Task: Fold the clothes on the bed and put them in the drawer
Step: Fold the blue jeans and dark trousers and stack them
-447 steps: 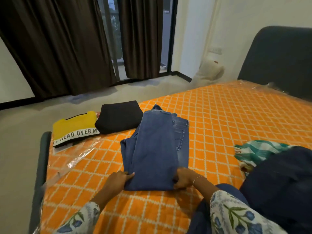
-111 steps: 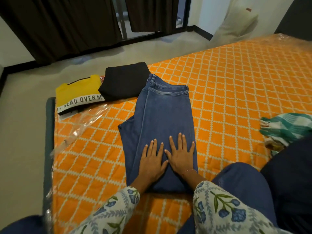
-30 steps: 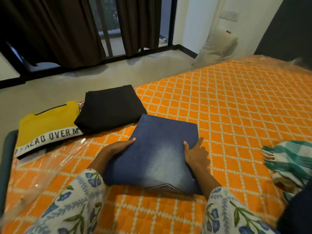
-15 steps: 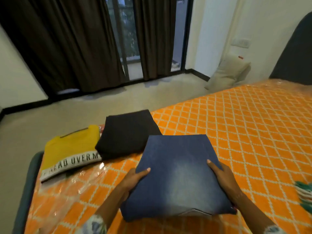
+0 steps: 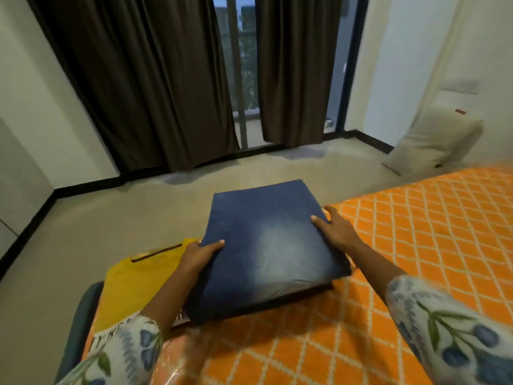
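Folded jeans [image 5: 266,245]: held above the bed's corner, over the spot where the black garment lay half a second ago; that garment is now hidden beneath.
Change: jeans moved left and away, now partly over the yellow shirt [image 5: 138,284].
Left hand [image 5: 198,255]: grips the jeans' left edge, thumb on top, fingers curled under.
Right hand [image 5: 337,229]: grips the right edge, thumb on top, other fingers beneath.
Bed [image 5: 416,245]: orange lattice cover.
Beyond: dark curtains [image 5: 144,79]; pillow [image 5: 433,140] on floor against the wall.
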Demonstrator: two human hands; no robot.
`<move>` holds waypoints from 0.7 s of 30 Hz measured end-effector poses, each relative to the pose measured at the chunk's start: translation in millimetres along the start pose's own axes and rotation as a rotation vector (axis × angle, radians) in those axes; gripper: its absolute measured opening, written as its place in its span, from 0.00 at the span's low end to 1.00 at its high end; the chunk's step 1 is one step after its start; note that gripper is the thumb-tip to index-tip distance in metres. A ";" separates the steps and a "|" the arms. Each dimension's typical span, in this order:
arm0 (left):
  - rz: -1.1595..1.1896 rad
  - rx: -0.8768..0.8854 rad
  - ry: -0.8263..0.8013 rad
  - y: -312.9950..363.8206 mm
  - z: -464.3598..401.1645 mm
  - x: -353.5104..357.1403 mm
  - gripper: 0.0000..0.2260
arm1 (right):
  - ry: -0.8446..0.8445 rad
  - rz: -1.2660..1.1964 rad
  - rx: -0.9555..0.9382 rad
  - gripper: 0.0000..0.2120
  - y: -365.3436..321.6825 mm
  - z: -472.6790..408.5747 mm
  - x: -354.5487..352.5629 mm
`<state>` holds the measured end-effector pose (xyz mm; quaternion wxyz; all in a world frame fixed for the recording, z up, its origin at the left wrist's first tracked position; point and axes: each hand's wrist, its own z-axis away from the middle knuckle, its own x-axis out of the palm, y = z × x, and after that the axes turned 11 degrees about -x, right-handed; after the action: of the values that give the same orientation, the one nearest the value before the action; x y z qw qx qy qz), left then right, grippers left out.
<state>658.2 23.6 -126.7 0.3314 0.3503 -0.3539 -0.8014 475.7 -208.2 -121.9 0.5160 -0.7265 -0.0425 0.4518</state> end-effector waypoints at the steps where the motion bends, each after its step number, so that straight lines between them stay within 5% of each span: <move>1: -0.222 -0.011 0.114 -4.3 -16.7 3.7 0.21 | -0.100 0.085 0.047 0.34 5.0 -5.9 15.1; 3: -0.586 0.035 0.281 -14.4 -31.8 17.9 0.29 | -0.244 0.182 0.088 0.38 14.6 -11.8 45.3; 10: -0.793 0.231 0.414 -49.4 -31.8 39.5 0.33 | -0.232 0.528 0.028 0.37 30.6 12.9 83.9; 16: -1.008 0.943 0.567 -30.7 6.3 43.1 0.46 | 0.028 0.801 -0.342 0.36 -2.5 42.3 58.6; 21: -0.887 0.694 0.529 -26.3 81.9 70.2 0.46 | 0.090 0.896 -0.412 0.35 -2.4 102.2 4.1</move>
<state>548.0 10.3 -129.4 -0.0899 0.7380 -0.3203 -0.5871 407.5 -132.1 -128.6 0.1179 -0.7791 0.2079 0.5795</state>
